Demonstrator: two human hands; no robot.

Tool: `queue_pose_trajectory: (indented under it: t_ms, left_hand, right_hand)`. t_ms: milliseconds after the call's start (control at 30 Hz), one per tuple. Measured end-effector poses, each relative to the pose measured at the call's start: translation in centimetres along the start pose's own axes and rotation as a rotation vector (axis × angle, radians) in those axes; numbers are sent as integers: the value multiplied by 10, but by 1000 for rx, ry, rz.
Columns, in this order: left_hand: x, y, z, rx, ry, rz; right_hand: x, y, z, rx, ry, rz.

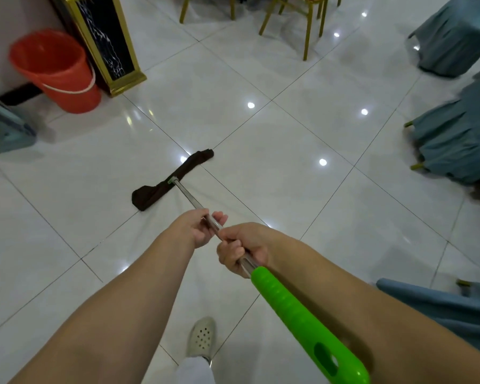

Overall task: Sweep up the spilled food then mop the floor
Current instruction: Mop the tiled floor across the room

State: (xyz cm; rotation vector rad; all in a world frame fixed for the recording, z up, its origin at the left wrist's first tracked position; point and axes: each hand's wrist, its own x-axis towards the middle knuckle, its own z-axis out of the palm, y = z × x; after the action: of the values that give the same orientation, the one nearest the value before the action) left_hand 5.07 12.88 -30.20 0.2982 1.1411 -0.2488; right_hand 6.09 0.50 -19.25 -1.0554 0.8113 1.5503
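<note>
Looking down from head height, a person mops a glossy white tiled floor (302, 151). Both bare hands grasp the mop's thin metal shaft (190, 199). The left hand (198, 228) sits further down the shaft, fingers curled around it with the thumb side up. The right hand (243, 252) is clenched around the shaft just above, right where the metal meets a bright green plastic handle (297, 317) that runs back toward the lower right. The two hands are close together, almost touching.

At the far end, the mop head (172, 180) lies flat on the tiles near the middle of the view: a long dark brown cloth pad, set crosswise to the shaft and lying over a tile seam. No spilled food shows on the visible floor, so the sweeping part appears finished and mopping is the step in hand.

To do it well, the pad should stay flat with even downward pressure, drawn in overlapping passes. Spreading the hands further apart would likely give steadier control.

An orange bucket (57, 70) stands at upper left beside a black and gold stand (106, 37), well apart from the mop head. Gold chair legs (305, 29) show at the top, and blue-grey chair covers (455, 128) hang at right. One pale perforated shoe (203, 336) shows below.
</note>
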Motion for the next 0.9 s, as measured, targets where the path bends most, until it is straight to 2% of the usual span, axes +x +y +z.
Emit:
queue_pose_trajectory:
  t_ms: [200,400,600,900]
  left_hand:
    - [-6,-1,-19,36,12,-5]
    - [-33,-38,-43,70,34,16]
    - [-63,-110,-69,159,43,55]
    - [-97,-259,-88,302,40,60]
  right_hand:
    - [2,10,1,83,-65,27]
    - [-6,49,-16,83,-115,88]
    - [-27,114,-55,152,-121,97]
    - [-88,222,-152,210,-66,37]
